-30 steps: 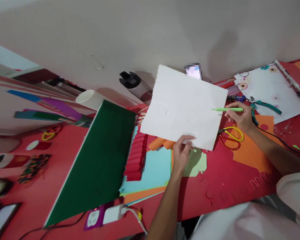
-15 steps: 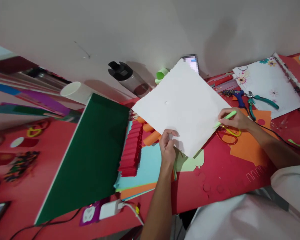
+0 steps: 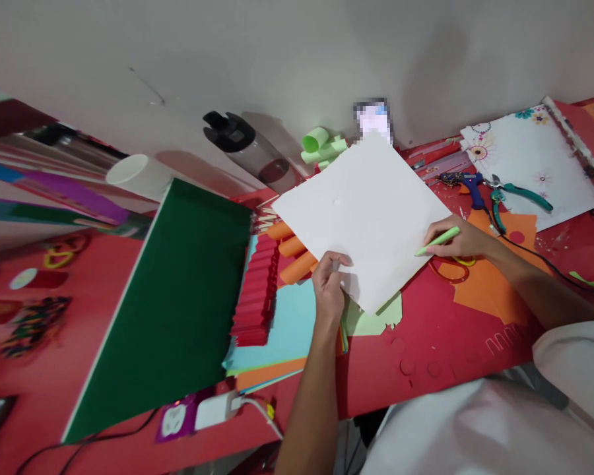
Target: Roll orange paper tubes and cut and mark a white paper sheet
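Observation:
A square white board [image 3: 371, 204] is held tilted above the red table, one corner pointing toward me. My left hand [image 3: 329, 287] grips its near left edge, with curled fingers over the top face. In my right hand [image 3: 455, 237] is a slim light-green pen-shaped tool [image 3: 439, 241], its tip at the board's right edge. I cannot make out exactly what kind of tool it is. Beneath the board's near corner lies a pale green sheet [image 3: 376, 320]. Scissors [image 3: 448, 270] with red and yellow handles lie partly hidden under my right hand.
Left of the board are orange paper rolls [image 3: 297, 264], folded red paper [image 3: 255, 293] and a large green board [image 3: 163, 310]. A bottle [image 3: 250, 148] and green paper rolls [image 3: 321, 145] stand behind. Rightward lie a glue gun [image 3: 468, 186], pliers [image 3: 522, 194] and orange paper [image 3: 495, 290].
The white board's far corner has come down and nearer, uncovering more of the green rolls and the blurred screen. My right hand has moved slightly left with the light-green tool.

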`<state>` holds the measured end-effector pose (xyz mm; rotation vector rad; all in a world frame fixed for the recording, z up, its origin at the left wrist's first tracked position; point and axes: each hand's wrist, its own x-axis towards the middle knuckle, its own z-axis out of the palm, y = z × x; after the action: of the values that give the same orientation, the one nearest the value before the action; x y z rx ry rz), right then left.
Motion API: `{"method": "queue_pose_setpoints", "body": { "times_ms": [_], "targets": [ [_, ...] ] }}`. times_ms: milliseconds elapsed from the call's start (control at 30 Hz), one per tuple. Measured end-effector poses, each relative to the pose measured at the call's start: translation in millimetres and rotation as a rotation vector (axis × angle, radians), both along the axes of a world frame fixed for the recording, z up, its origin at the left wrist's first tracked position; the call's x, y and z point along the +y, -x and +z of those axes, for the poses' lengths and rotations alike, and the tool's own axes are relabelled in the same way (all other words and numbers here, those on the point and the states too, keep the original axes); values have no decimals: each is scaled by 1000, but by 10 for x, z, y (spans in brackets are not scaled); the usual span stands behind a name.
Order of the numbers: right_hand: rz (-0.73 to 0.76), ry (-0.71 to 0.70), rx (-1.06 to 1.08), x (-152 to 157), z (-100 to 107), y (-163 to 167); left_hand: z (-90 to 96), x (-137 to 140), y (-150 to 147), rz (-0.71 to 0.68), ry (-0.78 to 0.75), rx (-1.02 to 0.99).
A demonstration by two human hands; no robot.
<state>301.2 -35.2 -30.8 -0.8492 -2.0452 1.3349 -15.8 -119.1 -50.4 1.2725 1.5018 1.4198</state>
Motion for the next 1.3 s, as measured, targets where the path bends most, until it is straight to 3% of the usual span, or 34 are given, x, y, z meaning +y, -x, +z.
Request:
{"method": "queue_pose_setpoints", "body": {
  "times_ms": [667, 1133, 1300],
  "targets": [
    [-23, 12, 2, -9, 49, 45, -50, -3, 27, 1, 0, -29],
    [57, 66, -70, 4, 28, -7, -54, -13, 21, -4, 11, -33],
    [-74, 53, 82, -23, 24, -28, -60, -13, 31, 9, 5, -9]
  ]
}}
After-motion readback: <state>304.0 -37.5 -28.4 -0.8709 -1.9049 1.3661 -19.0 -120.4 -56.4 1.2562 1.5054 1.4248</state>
